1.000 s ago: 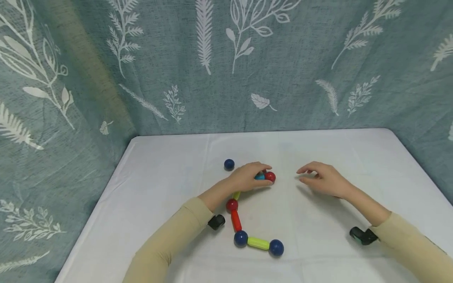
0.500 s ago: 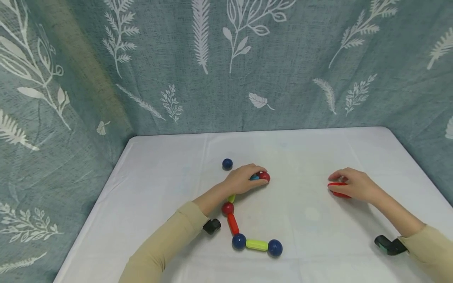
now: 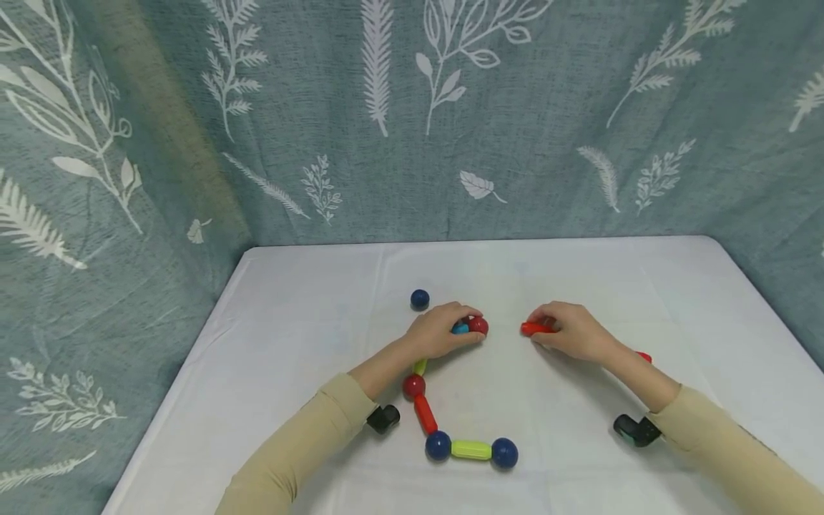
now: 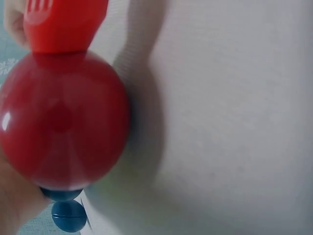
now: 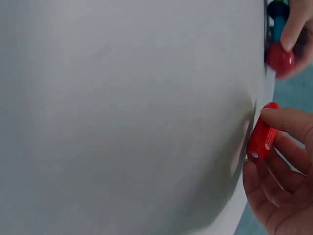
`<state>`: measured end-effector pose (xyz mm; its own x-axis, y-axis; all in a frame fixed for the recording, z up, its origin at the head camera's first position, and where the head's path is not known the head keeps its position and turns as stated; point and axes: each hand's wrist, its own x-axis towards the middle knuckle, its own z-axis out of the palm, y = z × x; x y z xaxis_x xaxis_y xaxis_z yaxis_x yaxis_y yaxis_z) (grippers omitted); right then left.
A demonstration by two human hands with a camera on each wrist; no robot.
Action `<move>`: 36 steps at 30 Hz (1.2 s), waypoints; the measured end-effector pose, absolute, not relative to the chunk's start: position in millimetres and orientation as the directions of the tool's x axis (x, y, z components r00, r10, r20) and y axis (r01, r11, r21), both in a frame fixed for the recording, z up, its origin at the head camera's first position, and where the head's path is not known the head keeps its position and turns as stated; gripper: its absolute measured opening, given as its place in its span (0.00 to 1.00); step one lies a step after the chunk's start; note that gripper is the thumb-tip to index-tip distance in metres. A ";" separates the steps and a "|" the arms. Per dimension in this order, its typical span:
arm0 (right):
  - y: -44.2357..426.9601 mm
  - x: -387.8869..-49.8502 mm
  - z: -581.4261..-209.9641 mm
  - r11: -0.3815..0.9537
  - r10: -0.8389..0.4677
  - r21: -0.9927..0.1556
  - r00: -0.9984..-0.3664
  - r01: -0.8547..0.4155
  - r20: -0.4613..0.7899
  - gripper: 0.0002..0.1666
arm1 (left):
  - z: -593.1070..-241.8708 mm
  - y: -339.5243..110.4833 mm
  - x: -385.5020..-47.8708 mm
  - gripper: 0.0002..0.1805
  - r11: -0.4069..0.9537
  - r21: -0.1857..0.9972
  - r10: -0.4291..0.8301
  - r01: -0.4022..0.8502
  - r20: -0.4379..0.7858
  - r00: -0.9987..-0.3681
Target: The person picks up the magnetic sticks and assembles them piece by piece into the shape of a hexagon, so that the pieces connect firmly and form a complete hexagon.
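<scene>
My left hand (image 3: pixel 443 332) pinches the red ball (image 3: pixel 478 325) at the far end of a chain of magnetic rods and balls. A light blue rod (image 3: pixel 460 328) joins that ball and runs under my palm, where part of the chain is hidden. My right hand (image 3: pixel 569 332) holds a loose red rod (image 3: pixel 536 328) between thumb and fingers, pointing toward the red ball, with a gap between them. The rod's end face shows in the right wrist view, where the held red rod (image 5: pixel 263 134) is tilted. Nearer me, another red ball (image 4: pixel 63 117) fills much of the left wrist view.
The chain continues through a red rod (image 3: pixel 425 415), a blue ball (image 3: pixel 438 445), a yellow-green rod (image 3: pixel 471 450) and a second blue ball (image 3: pixel 505 453). A loose blue ball (image 3: pixel 420 300) lies behind my left hand. Another red rod (image 3: pixel 644 356) peeks out behind my right wrist.
My right hand, empty a second ago, reached right, took the red rod and has come back left with it. My left hand stays at the red ball, shifting only slightly.
</scene>
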<state>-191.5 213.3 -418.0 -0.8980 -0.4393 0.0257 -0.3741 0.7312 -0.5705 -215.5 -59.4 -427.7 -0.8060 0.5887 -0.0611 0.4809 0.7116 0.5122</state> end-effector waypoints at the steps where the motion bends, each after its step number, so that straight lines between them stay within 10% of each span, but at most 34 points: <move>1: 206.8 -193.3 -419.1 0.721 -0.452 -0.576 -0.891 -0.386 0.032 0.13 | -427.9 -59.7 -215.1 0.26 0.716 0.511 0.584 0.476 -0.064 -0.809; 36: 137.1 -210.3 -430.5 0.531 -0.583 -0.674 -0.799 -0.513 0.149 0.12 | -429.7 -84.8 -193.5 0.19 0.811 0.383 0.443 0.442 0.092 -0.892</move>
